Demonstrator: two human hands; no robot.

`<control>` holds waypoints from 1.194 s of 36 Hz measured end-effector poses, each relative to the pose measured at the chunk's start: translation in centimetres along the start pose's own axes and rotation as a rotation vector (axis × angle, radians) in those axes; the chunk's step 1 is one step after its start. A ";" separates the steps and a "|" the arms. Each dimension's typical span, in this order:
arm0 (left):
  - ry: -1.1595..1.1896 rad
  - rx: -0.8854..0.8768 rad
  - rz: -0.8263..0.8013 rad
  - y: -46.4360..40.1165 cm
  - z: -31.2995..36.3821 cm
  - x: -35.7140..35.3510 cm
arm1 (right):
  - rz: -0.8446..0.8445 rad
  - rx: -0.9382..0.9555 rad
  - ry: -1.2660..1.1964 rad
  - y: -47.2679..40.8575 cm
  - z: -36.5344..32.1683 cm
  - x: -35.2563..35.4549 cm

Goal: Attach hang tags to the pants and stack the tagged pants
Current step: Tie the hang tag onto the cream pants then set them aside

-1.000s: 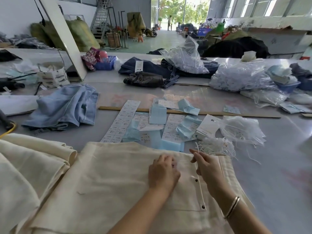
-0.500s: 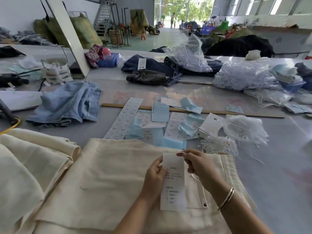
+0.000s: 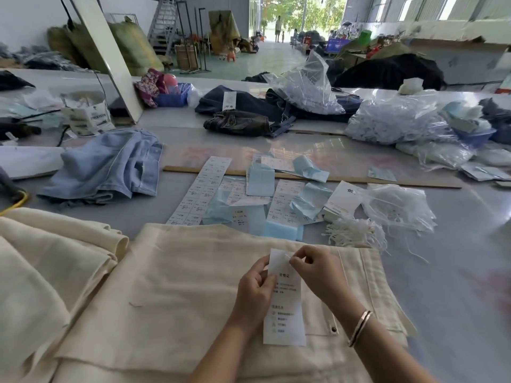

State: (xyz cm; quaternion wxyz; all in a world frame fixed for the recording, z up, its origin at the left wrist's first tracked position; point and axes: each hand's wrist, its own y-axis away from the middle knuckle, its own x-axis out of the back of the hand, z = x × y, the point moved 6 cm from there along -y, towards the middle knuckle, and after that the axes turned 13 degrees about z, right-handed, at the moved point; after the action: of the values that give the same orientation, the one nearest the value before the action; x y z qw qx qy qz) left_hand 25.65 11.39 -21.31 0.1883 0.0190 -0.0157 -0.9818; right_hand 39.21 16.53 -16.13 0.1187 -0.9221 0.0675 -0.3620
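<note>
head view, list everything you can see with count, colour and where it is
long white paper hang tag: one, white with dark print, held upright over the front pants
flat cream fabric pants: one pair, cream, nearest on the table
cream folded pants pile: count unclear, cream, front left
crumpled light blue denim pants: one, mid left
dark denim garments: a few, far centre
white label sheets: several, white, centre, mixed with pale blue backing papers
loose white string loops: a bundle, right of centre
clear plastic bags of strings: several, right and far side
long wooden ruler: one, across the middle
left hand: pinches the tag's left edge
right hand: pinches near the tag's top
</note>
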 end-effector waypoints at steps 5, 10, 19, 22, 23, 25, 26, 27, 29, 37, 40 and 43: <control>0.020 -0.006 0.008 0.0 0.0 0.0 | -0.010 0.005 0.020 0.1 -0.1 0.1; 0.044 -0.013 0.005 0.1 0.2 0.0 | -0.032 0.015 0.030 0.1 0.0 -0.1; 0.152 -0.043 -0.073 0.3 1.1 -0.2 | -0.010 0.052 0.074 0.1 -0.1 -0.2; 0.135 -0.044 -0.060 0.0 1.1 -0.1 | -0.030 0.062 0.111 0.3 0.1 -0.3; 0.126 -0.042 -0.047 -0.1 1.0 0.0 | -0.036 0.070 0.124 0.4 0.1 -0.4; 0.128 -0.021 -0.038 -0.2 0.7 0.1 | -0.046 0.080 0.129 0.5 0.0 -0.5; 0.131 -0.001 -0.038 -0.2 0.6 0.2 | -0.053 0.080 0.123 0.5 -0.1 -0.5; 0.133 0.022 -0.040 -0.3 0.4 0.2 | -0.059 0.079 0.113 0.5 -0.1 -0.5; 0.135 0.065 -0.045 -0.4 0.2 0.3 | -0.073 0.087 0.103 0.7 -0.2 -0.6; 0.116 0.038 -0.043 -0.4 0.4 0.0 | -0.131 0.130 0.101 1.4 -0.5 -0.8; 0.094 0.012 -0.020 -0.4 0.3 -0.1 | -0.148 0.139 0.098 1.6 -0.4 -0.9; 0.072 0.008 -0.028 -0.3 0.5 -0.3 | -0.140 0.141 0.089 1.5 -0.3 -0.8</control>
State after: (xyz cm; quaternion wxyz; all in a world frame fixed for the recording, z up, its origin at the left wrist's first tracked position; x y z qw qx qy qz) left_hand 25.78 11.80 -20.79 0.1749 0.0552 -0.0126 -0.9829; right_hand 38.41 15.18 -16.85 0.1546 -0.8968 -0.0177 -0.4141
